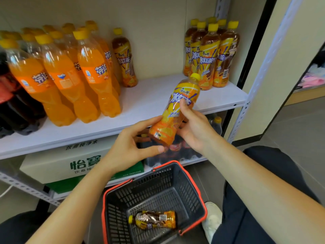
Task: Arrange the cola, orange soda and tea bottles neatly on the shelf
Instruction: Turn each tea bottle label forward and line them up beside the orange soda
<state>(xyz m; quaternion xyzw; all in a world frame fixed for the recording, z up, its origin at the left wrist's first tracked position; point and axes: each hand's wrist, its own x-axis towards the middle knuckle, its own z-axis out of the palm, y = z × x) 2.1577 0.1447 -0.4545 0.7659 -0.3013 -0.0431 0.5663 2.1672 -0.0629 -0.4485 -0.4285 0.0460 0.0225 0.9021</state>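
Gripping a tea bottle before the shelf, left hand at its base and right hand round its middle, the person looks nearly done: orange sodas stand shelved, one last bottle lies in the basket.

Tea btls — approx 9; orange soda — 10-ish, back rows blurry; 1 basket.

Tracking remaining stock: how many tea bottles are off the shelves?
2. One tea bottle is gripped between left hand and right hand; a second tea bottle lies in the basket. None appears hidden.
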